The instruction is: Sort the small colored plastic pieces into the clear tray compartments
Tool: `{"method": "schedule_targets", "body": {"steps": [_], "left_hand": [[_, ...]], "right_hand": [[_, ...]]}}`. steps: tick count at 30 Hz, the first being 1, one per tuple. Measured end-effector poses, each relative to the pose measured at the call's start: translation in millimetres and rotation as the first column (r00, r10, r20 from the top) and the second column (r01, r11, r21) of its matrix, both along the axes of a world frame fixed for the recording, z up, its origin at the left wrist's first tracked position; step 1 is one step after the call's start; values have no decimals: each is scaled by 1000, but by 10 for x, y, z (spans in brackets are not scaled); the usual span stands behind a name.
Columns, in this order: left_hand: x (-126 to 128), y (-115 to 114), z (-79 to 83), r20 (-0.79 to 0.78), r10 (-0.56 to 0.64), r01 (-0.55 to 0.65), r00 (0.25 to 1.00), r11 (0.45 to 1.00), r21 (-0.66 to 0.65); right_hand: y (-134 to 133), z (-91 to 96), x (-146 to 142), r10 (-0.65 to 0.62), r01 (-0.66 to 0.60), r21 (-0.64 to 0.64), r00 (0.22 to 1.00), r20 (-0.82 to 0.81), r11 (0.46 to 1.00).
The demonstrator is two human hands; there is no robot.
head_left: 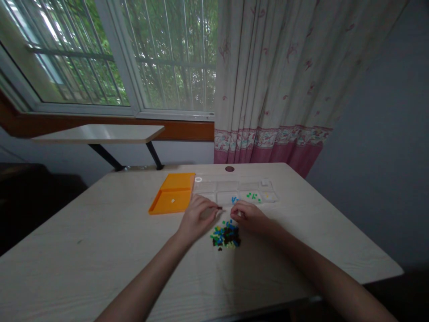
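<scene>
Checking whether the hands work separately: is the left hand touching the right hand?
Apart. The head view shows bare table between the left hand, pinching a dark bead, and the right hand.

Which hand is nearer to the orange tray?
Left. The left hand sits just right of the orange tray; the right hand is farther right, by the bead pile.

We record a loose pile of mixed-colour beads (226,235) just before the clear compartment tray (228,184). One dark bead (219,208) is held at the tray's near edge.
</scene>
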State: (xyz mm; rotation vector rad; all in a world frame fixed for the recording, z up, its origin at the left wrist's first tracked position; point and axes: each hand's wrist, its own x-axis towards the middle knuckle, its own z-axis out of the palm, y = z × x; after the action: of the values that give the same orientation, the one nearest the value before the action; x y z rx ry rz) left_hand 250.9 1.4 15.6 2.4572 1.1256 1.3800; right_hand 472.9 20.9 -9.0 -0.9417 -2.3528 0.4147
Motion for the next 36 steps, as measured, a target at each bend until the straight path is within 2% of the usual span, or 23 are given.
{"method": "schedule_targets", "body": {"steps": [5,11,15,22,26,29,31,34,36], "left_hand": [[-138,-9,118,91,144,-155,985,980,123],[-136,1,83,104,158,-170,982,977,126],[-152,32,60,106,169,-181,980,977,113],[-329,284,-114,-15,373,-372,928,928,33],[-382,394,-223,-123,406,-414,906,909,-47],[-358,389,-237,-139,389,-399,911,916,-46],[-308,340,-219,-127,330,-338,935,940,-49],[-179,209,-174,-140,138,-152,981,984,-98],[-71,112,-147,-180,-12,-15,984,989,-147]], "right_hand": [[69,-73,59,6,-4,-36,998,69,999],[70,-103,68,80,-73,-65,989,123,995],[82,-104,65,85,-76,-72,988,133,995],[100,-68,61,78,-58,-132,985,154,990],[118,-88,66,36,-15,-145,989,146,989],[121,-96,65,-20,40,-190,994,106,981],[108,-89,56,-57,69,-228,997,60,971],[70,-67,21,-120,113,-274,993,-12,955],[35,-54,-13,-143,121,-280,988,-58,952]]}}
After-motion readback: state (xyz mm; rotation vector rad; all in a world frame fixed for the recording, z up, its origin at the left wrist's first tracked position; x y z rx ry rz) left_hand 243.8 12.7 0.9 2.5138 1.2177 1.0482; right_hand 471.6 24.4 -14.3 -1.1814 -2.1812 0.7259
